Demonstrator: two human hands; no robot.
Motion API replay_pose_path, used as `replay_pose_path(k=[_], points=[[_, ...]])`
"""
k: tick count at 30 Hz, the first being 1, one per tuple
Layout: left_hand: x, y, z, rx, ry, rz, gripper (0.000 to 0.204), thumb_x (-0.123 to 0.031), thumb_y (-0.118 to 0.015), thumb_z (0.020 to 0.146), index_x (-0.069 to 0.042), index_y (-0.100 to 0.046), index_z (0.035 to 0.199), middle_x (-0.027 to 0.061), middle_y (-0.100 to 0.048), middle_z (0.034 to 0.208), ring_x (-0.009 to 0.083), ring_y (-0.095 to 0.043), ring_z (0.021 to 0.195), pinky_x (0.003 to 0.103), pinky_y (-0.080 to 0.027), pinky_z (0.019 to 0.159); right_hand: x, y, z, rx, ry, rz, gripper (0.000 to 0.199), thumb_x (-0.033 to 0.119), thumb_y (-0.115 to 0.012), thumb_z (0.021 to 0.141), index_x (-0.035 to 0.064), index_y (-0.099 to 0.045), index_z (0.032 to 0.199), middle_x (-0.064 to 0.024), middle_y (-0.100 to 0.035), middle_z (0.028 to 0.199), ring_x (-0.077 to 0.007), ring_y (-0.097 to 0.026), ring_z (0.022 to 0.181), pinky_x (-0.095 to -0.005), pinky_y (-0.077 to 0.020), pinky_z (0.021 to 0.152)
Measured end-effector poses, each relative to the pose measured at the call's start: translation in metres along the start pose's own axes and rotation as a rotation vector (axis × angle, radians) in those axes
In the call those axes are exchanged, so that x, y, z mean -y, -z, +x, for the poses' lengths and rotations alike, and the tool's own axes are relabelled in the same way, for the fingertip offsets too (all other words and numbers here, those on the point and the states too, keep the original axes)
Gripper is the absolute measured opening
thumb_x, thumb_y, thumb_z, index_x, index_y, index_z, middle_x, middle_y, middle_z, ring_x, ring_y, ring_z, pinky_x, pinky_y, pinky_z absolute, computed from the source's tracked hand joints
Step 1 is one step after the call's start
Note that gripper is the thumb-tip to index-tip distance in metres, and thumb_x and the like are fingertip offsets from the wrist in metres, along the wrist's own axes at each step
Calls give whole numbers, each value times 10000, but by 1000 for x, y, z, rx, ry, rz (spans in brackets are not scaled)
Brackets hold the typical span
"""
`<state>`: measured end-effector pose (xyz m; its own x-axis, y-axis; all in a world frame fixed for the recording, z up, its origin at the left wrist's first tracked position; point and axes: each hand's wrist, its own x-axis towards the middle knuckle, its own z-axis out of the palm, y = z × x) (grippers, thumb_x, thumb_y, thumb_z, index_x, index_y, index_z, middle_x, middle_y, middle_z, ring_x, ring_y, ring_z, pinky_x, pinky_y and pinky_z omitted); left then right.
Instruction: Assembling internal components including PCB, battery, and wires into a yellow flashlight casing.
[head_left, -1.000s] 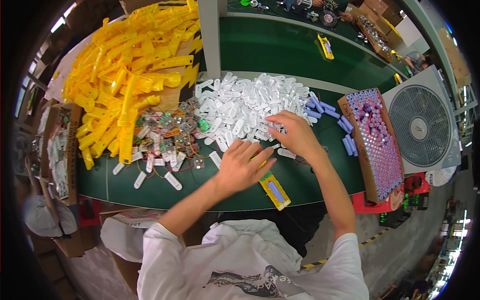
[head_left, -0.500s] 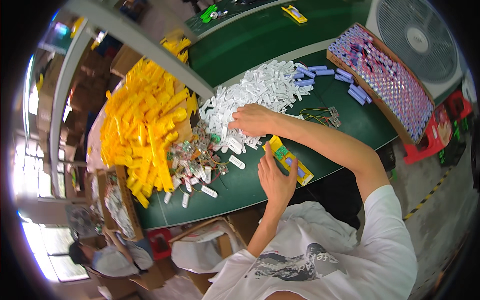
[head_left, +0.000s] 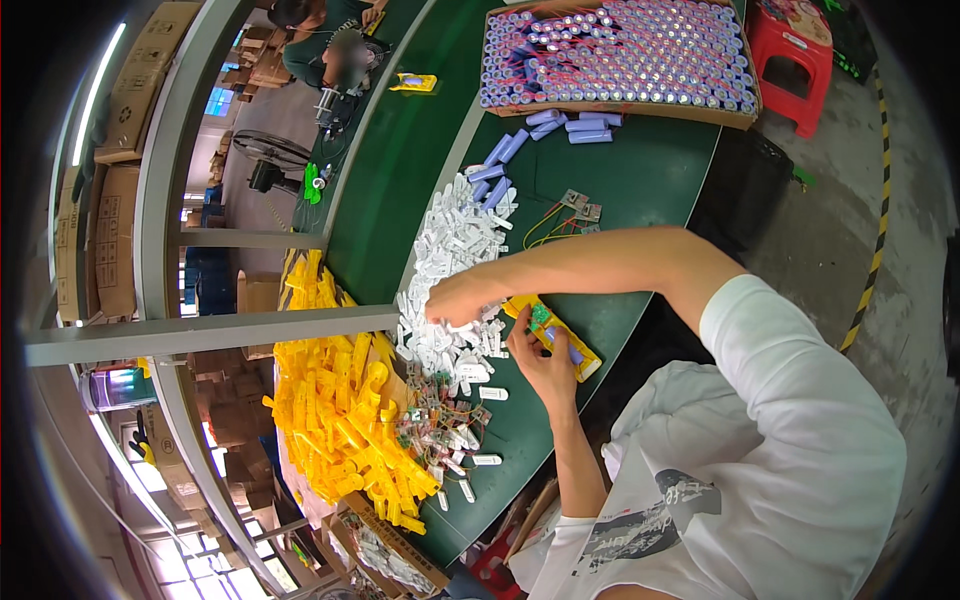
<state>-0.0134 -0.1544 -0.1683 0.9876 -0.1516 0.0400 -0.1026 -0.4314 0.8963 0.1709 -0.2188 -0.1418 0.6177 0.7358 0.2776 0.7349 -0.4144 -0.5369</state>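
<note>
My right hand is down in a heap of small white plastic pieces. Its fingers are curled, and whatever lies between them is hidden. Closer to me, my left hand has its bent fingers and thumb at a yellow plastic casing lying on the green table. Inside that casing are a green circuit board and a purple cylindrical battery cell. Beyond my right forearm sit wired circuit boards with red and yellow leads.
Yellow casings form a big pile at the left, beside tangled wired boards. Loose purple cells lie near a cardboard box full of cells. A grey metal post crosses the left side. Another person sits at the far side.
The view has swung round, so the table appears turned. My right hand stays in the white heap. My left hand's fingers have bent in more at the yellow casing.
</note>
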Motion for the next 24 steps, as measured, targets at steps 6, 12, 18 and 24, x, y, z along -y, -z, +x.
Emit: replay_pose_path(k=[6, 12, 18, 24], points=[[-8, 11, 19, 139, 13, -281, 440, 22, -562, 843, -2, -468, 1272, 68, -545, 978, 113, -534, 860, 244, -442, 769, 7, 22, -52, -279, -124, 373, 288, 108, -549, 828, 12, -659, 1076, -168, -691, 881, -273, -660, 777, -374, -514, 706], [-8, 0, 32, 115, 0, -280, 186, -89, -519, 961, -30, -480, 1133, 68, -542, 934, 123, -573, 814, 261, -485, 715, 36, 17, -180, -677, -374, 686, 136, 88, -603, 888, -3, -574, 985, -70, -649, 877, -122, -617, 761, -280, -494, 678], [-17, -24, 33, 231, 21, -423, 168, -139, -497, 990, -51, -456, 1127, 80, -558, 938, 125, -602, 733, 260, -518, 593, 75, -5, -192, -771, -732, 434, 150, 77, -596, 890, -29, -569, 992, -82, -644, 742, -155, -626, 641, -317, -492, 591], [-5, -21, 29, 197, 1, -638, 115, -140, -456, 1007, -75, -440, 1101, 79, -558, 927, 115, -564, 712, 257, -496, 598, 75, -8, -188, -686, -670, 1082, 320, 134, -571, 943, -52, -553, 1202, -22, -622, 754, -88, -600, 672, -244, -470, 588]])
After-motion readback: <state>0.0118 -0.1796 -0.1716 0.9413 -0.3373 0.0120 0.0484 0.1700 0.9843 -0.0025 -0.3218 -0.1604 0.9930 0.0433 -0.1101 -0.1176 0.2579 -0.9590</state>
